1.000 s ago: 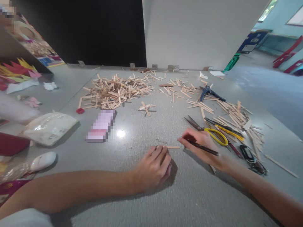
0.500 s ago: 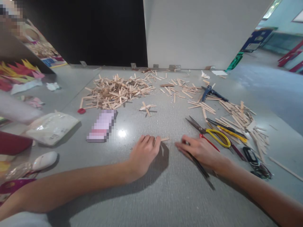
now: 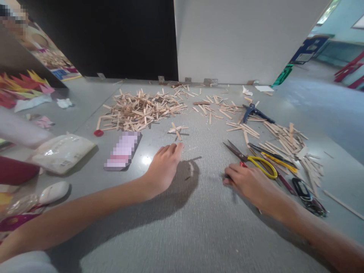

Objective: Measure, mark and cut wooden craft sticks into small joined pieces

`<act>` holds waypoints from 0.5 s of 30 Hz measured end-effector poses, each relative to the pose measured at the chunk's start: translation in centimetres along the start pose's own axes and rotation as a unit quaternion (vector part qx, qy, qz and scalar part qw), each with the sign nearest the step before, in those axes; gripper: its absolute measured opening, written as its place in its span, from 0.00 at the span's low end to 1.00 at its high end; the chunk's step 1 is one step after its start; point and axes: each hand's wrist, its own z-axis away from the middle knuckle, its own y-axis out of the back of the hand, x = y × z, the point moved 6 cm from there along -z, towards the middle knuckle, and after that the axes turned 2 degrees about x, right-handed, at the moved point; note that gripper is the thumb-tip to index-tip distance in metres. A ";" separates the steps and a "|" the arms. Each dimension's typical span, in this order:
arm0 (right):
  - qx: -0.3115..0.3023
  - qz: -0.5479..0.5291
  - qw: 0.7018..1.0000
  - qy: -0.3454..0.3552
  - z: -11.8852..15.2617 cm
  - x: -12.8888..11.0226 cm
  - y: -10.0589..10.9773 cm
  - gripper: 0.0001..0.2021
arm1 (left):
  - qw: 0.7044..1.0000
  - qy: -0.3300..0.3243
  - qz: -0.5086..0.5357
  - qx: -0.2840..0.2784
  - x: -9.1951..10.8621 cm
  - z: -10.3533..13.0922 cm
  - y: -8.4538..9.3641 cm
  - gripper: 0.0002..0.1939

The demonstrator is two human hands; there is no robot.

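Note:
My left hand (image 3: 166, 167) is raised a little over the table, its fingers pinched together. From the fingertips a thin wooden stick (image 3: 192, 148) juts to the right, seen almost edge-on and faint; its shadow falls on the table below. In front of that hand lies a small star of crossed wooden sticks (image 3: 178, 130). My right hand (image 3: 246, 182) rests low over the table with curled, slightly blurred fingers, and what they hold, if anything, is hidden. Just beyond it lie yellow-handled scissors (image 3: 261, 163) and a red-handled tool (image 3: 243, 164), partly covered by the hand.
A heap of wooden stick pieces (image 3: 139, 110) lies at the back left, and more sticks (image 3: 284, 136) are strewn at the right. Blue-handled pliers (image 3: 251, 110) lie among them. A phone (image 3: 123, 151), plastic bag (image 3: 64, 153) and white mouse (image 3: 54, 192) lie left. Upright panels (image 3: 227, 41) stand behind.
My left hand has lifted and moved away and slightly left with the stick. My right hand has shifted right, and the long dark tool under it is no longer visible.

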 end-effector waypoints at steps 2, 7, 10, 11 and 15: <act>-0.020 -0.013 1.000 0.009 0.5 -1.5 0.1 0.07 | 1.000 0.005 0.030 -0.008 -0.2 -0.3 0.2 0.22; -0.055 0.019 0.996 -0.061 1.9 -2.1 0.6 0.09 | 0.987 -0.012 0.161 -0.023 0.9 -0.4 0.5 0.18; -0.116 0.068 0.978 -0.156 3.5 0.6 0.7 0.10 | 0.965 -0.041 0.259 -0.033 2.3 0.4 0.4 0.20; -0.130 0.069 0.975 -0.167 3.9 1.2 0.7 0.12 | 0.960 -0.056 0.268 -0.054 2.9 0.8 0.1 0.19; -0.122 0.054 0.977 -0.166 4.9 1.5 1.0 0.17 | 0.950 -0.095 0.258 -0.147 5.0 2.6 -0.8 0.09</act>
